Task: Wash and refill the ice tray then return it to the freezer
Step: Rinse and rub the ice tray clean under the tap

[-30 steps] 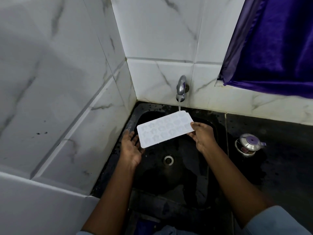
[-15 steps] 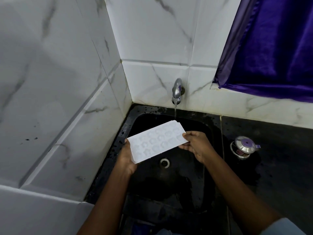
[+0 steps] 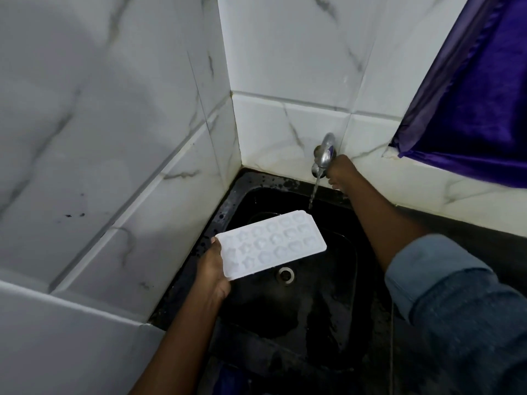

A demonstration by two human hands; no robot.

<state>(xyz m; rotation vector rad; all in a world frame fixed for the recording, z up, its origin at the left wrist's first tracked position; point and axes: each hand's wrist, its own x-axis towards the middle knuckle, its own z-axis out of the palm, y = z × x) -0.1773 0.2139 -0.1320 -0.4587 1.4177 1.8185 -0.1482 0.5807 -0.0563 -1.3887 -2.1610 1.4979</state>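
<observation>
A white ice tray (image 3: pixel 273 243) with shaped cavities hangs level over the black sink (image 3: pixel 245 195). My left hand (image 3: pixel 215 269) grips its near left end, thumb on the top edge. Far above it, my right hand (image 3: pixel 339 173) reaches to the chrome tap (image 3: pixel 323 155) on the back wall, with its fingers at the tap's right side. How those fingers lie is hidden. A thin stream of water (image 3: pixel 313 195) falls from the spout toward the tray's far edge.
White marble-look tiles (image 3: pixel 114 166) close in the sink on the left and at the back. The drain (image 3: pixel 286 273) shows below the tray. A purple curtain (image 3: pixel 479 95) hangs at upper right. Dark wet counter (image 3: pixel 484 226) runs to the right of the sink.
My right hand let go of the tray's right end and went up to the tap. The left hand alone now holds the tray. The view shifted left.
</observation>
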